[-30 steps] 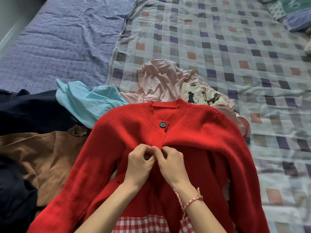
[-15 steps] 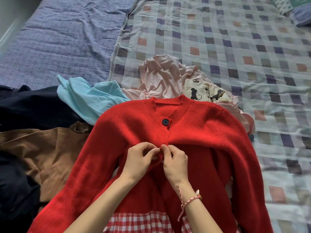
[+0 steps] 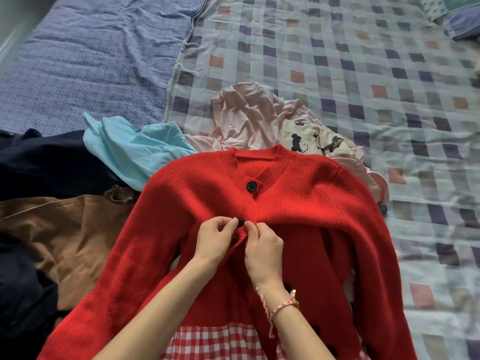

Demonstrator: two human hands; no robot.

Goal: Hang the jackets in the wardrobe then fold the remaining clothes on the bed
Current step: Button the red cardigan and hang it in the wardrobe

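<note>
A red knitted cardigan (image 3: pixel 311 203) lies front-up on the bed, its top black button (image 3: pixel 251 186) fastened. My left hand (image 3: pixel 215 240) pinches the second black button (image 3: pixel 240 223) at the placket. My right hand (image 3: pixel 262 245), with a braided bracelet at the wrist, pinches the red placket edge just right of that button. Both hands meet at the cardigan's middle. A red-and-white checked cloth (image 3: pixel 220 341) shows under the cardigan's hem.
Behind the cardigan lie a pink garment (image 3: pixel 244 118), a cream top with cartoon print (image 3: pixel 314 141) and a light blue garment (image 3: pixel 130 149). A brown garment (image 3: pixel 59 229) and dark navy clothes (image 3: pixel 46 165) are piled left. The checked bedcover (image 3: pixel 363 61) stretches right.
The second black button has come into sight between my fingertips. My hands stayed at the placket, and the view shifted slightly.
</note>
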